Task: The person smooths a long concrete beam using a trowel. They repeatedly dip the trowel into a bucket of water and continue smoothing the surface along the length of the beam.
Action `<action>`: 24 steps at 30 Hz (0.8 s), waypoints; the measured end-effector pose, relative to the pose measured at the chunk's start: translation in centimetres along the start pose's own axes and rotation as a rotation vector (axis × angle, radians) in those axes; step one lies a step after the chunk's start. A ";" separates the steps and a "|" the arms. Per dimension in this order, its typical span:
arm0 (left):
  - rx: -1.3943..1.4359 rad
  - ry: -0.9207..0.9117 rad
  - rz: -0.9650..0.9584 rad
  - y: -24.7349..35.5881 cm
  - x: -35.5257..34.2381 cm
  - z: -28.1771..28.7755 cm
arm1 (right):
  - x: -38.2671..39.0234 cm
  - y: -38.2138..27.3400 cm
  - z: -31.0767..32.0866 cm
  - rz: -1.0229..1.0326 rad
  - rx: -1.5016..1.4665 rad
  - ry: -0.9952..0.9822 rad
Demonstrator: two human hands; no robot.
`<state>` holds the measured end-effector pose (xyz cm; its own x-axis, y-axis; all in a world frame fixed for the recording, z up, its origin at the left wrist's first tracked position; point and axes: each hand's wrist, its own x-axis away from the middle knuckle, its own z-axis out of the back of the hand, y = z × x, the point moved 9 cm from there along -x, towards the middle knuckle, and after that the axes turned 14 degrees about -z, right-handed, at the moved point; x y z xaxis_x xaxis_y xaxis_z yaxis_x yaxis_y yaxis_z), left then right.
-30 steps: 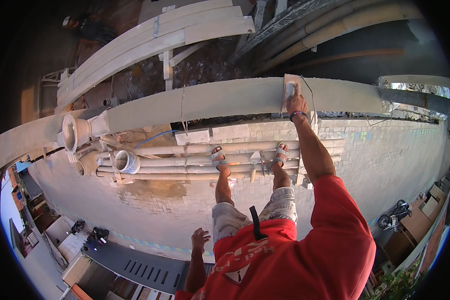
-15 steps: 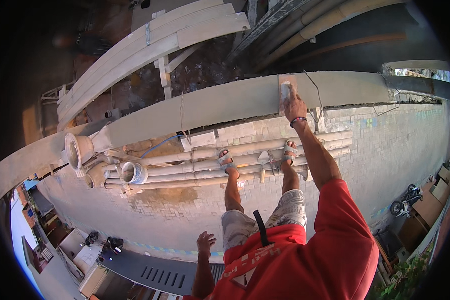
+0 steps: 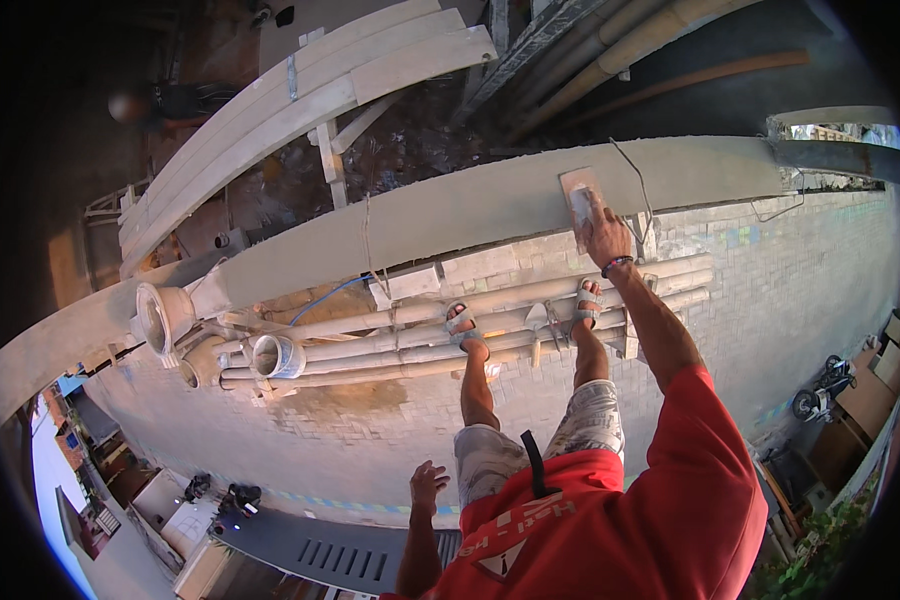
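Note:
My right hand (image 3: pixel 606 232), at the end of a stretched-out arm, grips a plastering float (image 3: pixel 575 183) by its pale handle. The float's flat board lies against the grey plastered beam (image 3: pixel 450 210), tilted, with its lower end near the beam's near edge. My left hand (image 3: pixel 428 484) hangs low beside my shorts, fingers loosely apart and holding nothing. A trowel (image 3: pixel 538 318) rests on the bamboo poles (image 3: pixel 400 347) between my feet.
I stand in sandals on the bamboo poles, high above a paved ground (image 3: pixel 390 440). To the left are a white bucket (image 3: pixel 278 357) and a mortar-stained basin (image 3: pixel 162 318). Bent wires (image 3: pixel 632 178) cross the beam. Pale boards (image 3: pixel 300 110) stand beyond, and a parked motorcycle (image 3: pixel 823 388) is below right.
My right hand has drawn the float slightly nearer and right, and the float has turned from upright to tilted. My left hand still hangs free.

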<state>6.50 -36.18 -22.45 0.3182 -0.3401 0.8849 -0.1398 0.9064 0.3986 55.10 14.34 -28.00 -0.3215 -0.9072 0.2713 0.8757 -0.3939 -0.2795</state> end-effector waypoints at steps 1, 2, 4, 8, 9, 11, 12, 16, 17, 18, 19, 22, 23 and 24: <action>-0.008 0.005 -0.010 0.5 0.0 0.3 | -1.3 0.5 0.1 -0.075 -0.020 0.019; -0.020 0.003 -0.015 0.8 0.0 0.3 | -2.5 1.0 0.9 -0.158 -0.034 0.039; -0.060 -0.008 -0.001 1.0 -0.5 0.0 | -2.9 -2.7 0.7 -0.108 -0.109 0.075; -0.080 -0.013 0.005 2.0 -1.6 0.3 | 1.5 -6.0 -2.2 0.183 -0.004 0.052; -0.061 -0.018 -0.005 2.2 -1.4 0.2 | 2.8 -5.1 -2.2 0.245 0.032 0.038; -0.034 0.016 -0.005 2.4 -1.1 0.7 | 0.8 0.1 -0.1 0.002 -0.049 0.056; -0.026 0.023 -0.004 2.8 -1.3 0.7 | -0.8 1.7 1.5 -0.129 -0.091 0.084; -0.110 -0.009 0.029 4.0 -2.3 -0.2 | -1.9 -3.5 -0.1 -0.029 -0.095 0.166; -0.112 -0.018 0.017 3.9 -3.1 -0.2 | 0.3 -5.2 -1.7 0.040 -0.077 0.070; -0.112 -0.020 0.006 4.2 -3.2 -0.1 | 2.5 -5.8 -2.3 0.127 -0.081 0.044; -0.088 -0.031 -0.002 4.4 -3.3 -0.2 | 3.3 -4.4 -2.1 0.109 -0.048 0.035; -0.068 -0.065 -0.026 5.8 -3.3 -0.1 | 1.7 3.6 -0.1 -0.169 -0.160 0.043; -0.089 -0.070 -0.033 6.1 -3.2 0.2 | 0.3 3.1 1.2 -0.270 -0.145 0.036; -0.109 -0.086 -0.043 6.3 -3.4 0.1 | -0.5 1.2 1.0 -0.212 -0.152 0.086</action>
<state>4.41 -29.37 -22.97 0.2398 -0.3949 0.8869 -0.0240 0.9109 0.4120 56.67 14.44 -27.53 -0.5267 -0.8091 0.2607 0.7235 -0.5877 -0.3622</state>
